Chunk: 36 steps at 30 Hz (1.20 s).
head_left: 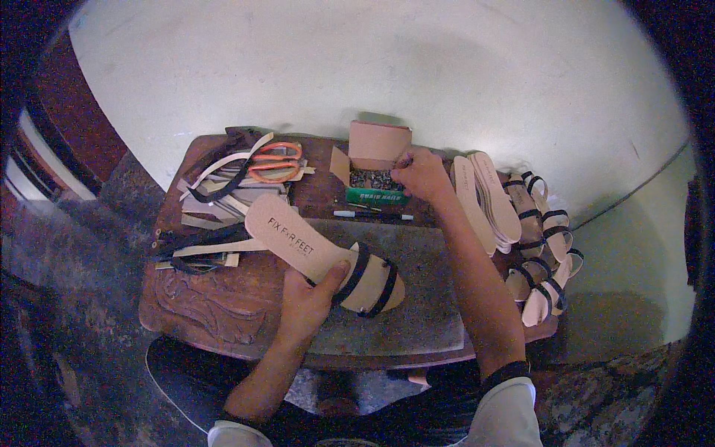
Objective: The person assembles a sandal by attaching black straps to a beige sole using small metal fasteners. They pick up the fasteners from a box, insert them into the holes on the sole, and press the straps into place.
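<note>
My left hand (309, 302) grips a tan sandal (287, 242) with two black straps across its front, thumb on top near the rear strap. The sandal is held at a slant above a grey mat (424, 298) on the table. At the far middle stands an open cardboard nail box (380, 143) with a green front, filled with small dark nails (366, 179). My right hand (423, 175) is at the box's right side, its fingers pinched together over the nails. Whatever is between those fingertips is too small to make out.
On the carved wooden table (216, 305), scissors with orange handles (275, 162) lie on strap pieces at left. A pen (372, 216) lies before the box. Stacked tan insoles (488, 201) and several strapped sandals (551, 231) sit at right. A pale wall (298, 67) rises behind.
</note>
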{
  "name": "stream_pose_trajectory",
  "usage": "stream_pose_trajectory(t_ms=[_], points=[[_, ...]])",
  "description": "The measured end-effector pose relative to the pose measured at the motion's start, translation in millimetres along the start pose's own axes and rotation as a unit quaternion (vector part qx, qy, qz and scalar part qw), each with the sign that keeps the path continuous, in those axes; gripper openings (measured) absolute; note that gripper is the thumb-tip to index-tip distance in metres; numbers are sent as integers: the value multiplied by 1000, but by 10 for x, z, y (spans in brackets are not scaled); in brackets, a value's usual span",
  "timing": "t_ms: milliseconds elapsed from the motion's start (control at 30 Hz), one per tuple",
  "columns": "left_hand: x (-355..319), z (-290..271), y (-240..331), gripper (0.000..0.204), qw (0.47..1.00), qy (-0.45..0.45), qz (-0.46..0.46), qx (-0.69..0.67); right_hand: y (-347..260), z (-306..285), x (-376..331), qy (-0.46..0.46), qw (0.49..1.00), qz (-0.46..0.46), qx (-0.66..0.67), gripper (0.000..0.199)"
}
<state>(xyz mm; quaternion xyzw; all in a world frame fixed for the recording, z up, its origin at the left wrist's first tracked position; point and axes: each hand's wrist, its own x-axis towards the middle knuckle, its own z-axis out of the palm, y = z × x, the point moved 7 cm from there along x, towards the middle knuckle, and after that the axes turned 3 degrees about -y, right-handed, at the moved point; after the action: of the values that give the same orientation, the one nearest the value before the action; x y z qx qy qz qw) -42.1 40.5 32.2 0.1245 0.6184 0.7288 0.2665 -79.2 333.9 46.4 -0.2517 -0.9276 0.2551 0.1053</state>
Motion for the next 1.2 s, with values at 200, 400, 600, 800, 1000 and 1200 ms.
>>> stream_pose_trajectory(t_ms=[200, 400, 600, 800, 1000, 1200], points=[[21, -29, -31, 20, 1000, 2, 25, -7, -97, 65, -46, -54, 995, -42, 76, 21], [21, -55, -65, 19, 1000, 7, 22, -6, -325, -34, -709, -125, 893, 53, 429, 21], [-6, 21, -6, 21, 1000, -1, 16, -5, -430, -243, -1436, -106, 941, -10, 323, 16], [-18, 45, -10, 23, 998, -22, 38, 38, -407, -99, -1754, -97, 922, 25, 373, 15], [-19, 34, -28, 23, 996, -24, 60, 59, -543, 74, -1771, -126, 898, -118, 406, 15], [-37, 49, 29, 23, 995, -29, 81, 52, -509, 157, -1740, -99, 910, -90, 393, 15]])
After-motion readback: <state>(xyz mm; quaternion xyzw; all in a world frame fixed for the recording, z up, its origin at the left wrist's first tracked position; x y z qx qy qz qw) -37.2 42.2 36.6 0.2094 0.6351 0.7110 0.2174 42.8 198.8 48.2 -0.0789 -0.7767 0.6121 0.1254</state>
